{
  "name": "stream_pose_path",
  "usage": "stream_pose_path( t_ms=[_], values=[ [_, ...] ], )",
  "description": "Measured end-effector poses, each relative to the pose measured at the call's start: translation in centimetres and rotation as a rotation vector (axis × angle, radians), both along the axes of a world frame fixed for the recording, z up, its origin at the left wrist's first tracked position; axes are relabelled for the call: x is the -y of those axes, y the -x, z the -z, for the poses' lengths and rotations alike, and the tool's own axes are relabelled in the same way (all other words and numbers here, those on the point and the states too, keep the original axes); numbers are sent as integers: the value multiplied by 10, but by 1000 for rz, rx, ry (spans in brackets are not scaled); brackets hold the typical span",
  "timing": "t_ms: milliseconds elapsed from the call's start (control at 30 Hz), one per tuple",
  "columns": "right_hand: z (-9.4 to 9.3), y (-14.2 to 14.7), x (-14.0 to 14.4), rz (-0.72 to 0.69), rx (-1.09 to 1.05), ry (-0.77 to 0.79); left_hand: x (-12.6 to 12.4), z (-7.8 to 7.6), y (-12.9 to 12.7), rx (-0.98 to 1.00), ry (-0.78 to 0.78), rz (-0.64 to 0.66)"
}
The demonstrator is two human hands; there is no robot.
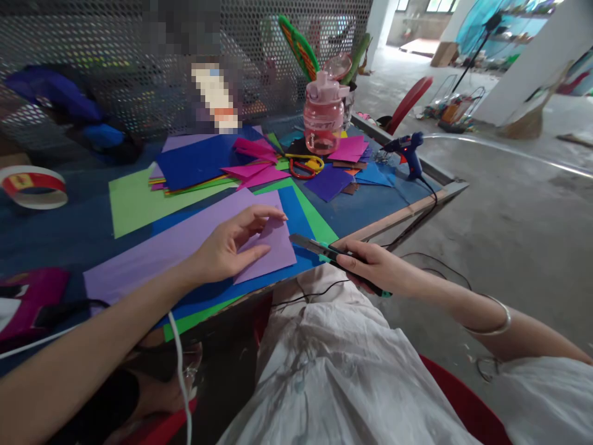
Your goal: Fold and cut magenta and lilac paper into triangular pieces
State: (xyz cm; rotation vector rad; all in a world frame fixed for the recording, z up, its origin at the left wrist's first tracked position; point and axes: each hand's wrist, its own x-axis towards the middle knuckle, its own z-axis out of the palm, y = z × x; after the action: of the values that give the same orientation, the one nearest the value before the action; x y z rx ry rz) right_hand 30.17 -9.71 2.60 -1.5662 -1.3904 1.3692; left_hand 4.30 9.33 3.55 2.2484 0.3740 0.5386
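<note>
Left hand (pixel 227 250) lies flat, fingers spread, pinning thin lilac paper sheet (pixel 185 247) near surface's front edge. Right hand (pixel 375 266) closed around green-black utility knife (pixel 333 253), blade at sheet's right edge. Paper looks light, floppy, tear-prone; best pressed flat beside cut.

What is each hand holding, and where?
The right hand holds a utility knife by its handle. The left hand holds nothing; it presses on purple paper.
</note>
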Motion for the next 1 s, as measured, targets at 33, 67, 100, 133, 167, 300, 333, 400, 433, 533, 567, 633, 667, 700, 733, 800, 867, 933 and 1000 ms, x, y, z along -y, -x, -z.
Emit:
stream_pose_path(
  t_ms=[33, 67, 100, 133, 167, 300, 333, 400, 433, 533, 567, 633, 667, 700, 733, 800, 867, 933, 1000],
  values=[
    [-1, 0, 0, -12, 4, 14, 0, 0, 0, -1, 1, -4],
    [-2, 0, 0, -23, 8, 31, 1, 1, 0, 4, 3, -9],
    [-3, 0, -1, -35, 13, 48, 1, 1, -1, 10, 8, -11],
    [-4, 0, -1, -48, 19, 64, 1, 1, -1, 16, 15, -9],
    [-6, 0, -2, -61, 28, 78, 1, 1, -2, 30, 21, -4],
    [-9, -5, -5, -111, 73, 90, 1, -2, -6, -2, 12, 9],
    [-10, -8, -6, -120, 87, 87, 0, -2, -7, -24, -8, 8],
    [-11, -13, -8, -138, 121, 79, -2, -1, -9, -66, -92, 5],
    [-12, -15, -9, -148, 137, 76, -4, 0, -9, -80, -165, 6],
    [-15, -18, -11, -184, 161, 93, -10, 8, -9, -168, -387, 49],
    [-15, -19, -12, -194, 159, 104, -12, 10, -9, -212, -416, 74],
    [-16, -19, -13, -206, 145, 128, -15, 13, -9, -314, -399, 139],
    [-16, -18, -14, -210, 133, 138, -16, 13, -9, -367, -380, 169],
    [-15, -18, -15, -214, 120, 146, -17, 13, -9, -416, -370, 190],
    [-15, -17, -16, -220, 109, 150, -18, 13, -10, -460, -371, 205],
    [-16, -16, -18, -234, 99, 147, -18, 11, -11, -521, -385, 216],
    [-18, -15, -19, -255, 111, 129, -17, 9, -12, -552, -400, 217],
    [-20, -13, -20, -275, 143, 99, -16, 8, -13, -567, -411, 226],
    [-22, -12, -18, -279, 177, 80, -15, 7, -13, -575, -422, 234]
  ],
)
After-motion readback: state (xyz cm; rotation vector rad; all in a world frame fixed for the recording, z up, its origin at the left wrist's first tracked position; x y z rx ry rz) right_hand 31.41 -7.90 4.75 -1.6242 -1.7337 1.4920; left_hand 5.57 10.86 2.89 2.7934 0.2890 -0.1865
